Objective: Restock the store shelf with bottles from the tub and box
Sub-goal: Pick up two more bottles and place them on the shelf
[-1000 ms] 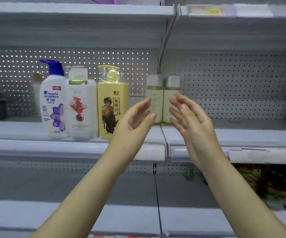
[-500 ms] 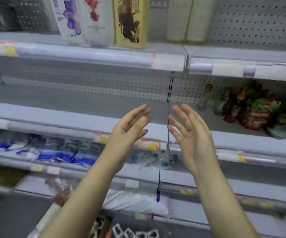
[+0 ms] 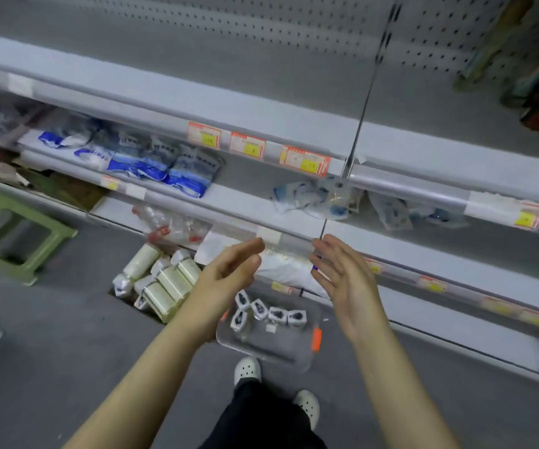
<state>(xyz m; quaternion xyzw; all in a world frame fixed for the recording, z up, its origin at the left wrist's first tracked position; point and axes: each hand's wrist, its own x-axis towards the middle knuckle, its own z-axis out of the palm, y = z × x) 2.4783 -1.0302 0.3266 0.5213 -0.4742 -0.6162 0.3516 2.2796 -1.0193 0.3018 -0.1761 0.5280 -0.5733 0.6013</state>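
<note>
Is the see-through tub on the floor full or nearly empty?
Nearly empty. The clear tub holds only a handful of small bottles bunched at its far end; the rest of its bottom is bare.

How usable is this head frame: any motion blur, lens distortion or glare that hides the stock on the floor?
Head view: motion blur softens everything, worst at the right edge; price tags are unreadable. Wide-angle distortion bows the shelf rails. Lighting is flat and even, with no hard glare. The clear tub and the pale bottles are recognisable but soft. Left hand and right hand, both empty, are comparatively sharp.
</note>
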